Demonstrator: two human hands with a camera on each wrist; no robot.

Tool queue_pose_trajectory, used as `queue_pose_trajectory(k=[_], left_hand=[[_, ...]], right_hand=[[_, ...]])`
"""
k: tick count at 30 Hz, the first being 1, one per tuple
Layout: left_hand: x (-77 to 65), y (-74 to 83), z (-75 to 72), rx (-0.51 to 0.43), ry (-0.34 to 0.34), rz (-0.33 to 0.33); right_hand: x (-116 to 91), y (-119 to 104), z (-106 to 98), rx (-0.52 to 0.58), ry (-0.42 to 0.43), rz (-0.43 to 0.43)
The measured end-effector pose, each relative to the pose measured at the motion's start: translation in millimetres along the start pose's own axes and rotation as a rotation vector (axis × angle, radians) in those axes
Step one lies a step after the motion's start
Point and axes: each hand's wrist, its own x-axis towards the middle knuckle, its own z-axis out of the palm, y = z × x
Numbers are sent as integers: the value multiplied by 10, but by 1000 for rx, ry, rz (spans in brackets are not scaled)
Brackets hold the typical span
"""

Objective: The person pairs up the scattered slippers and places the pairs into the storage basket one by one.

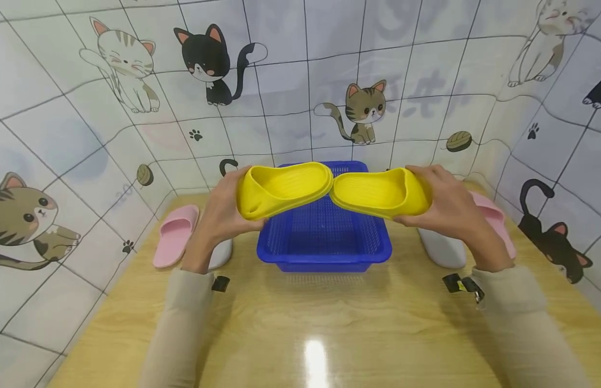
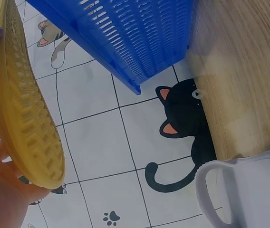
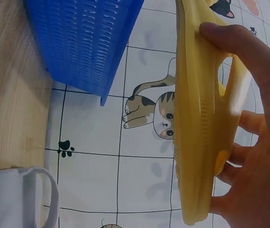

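Observation:
My left hand (image 1: 223, 209) grips one yellow clog (image 1: 292, 186) by its toe end, and my right hand (image 1: 449, 203) grips the other yellow clog (image 1: 370, 191) the same way. Both are held up over the blue plastic basket (image 1: 324, 258), heel ends meeting in the middle. From the left wrist, the patterned sole (image 2: 33, 123) of the left clog shows, with fingers around its edge. The right wrist view has my thumb (image 3: 220, 35) pressed on the side of the right clog (image 3: 197, 118). Nothing shows inside the visible part of the basket.
On the wooden table (image 1: 300, 323), a pink slipper (image 1: 176, 237) and a white slipper (image 1: 221, 254) lie at the left. Another white slipper (image 1: 443, 249) and pink slipper (image 1: 496, 221) lie at the right, partly behind my arm. Cat-patterned walls (image 1: 290, 81) enclose the back and sides.

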Motion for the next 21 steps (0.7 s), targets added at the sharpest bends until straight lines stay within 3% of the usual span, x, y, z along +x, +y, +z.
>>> queue_pose_trajectory(k=[14, 21], left_hand=[[26, 147, -20, 82, -46, 14], [29, 207, -3, 155, -95, 16]], right_hand=[[9, -70, 60, -22, 54, -87], [24, -143, 83, -46, 41, -110]])
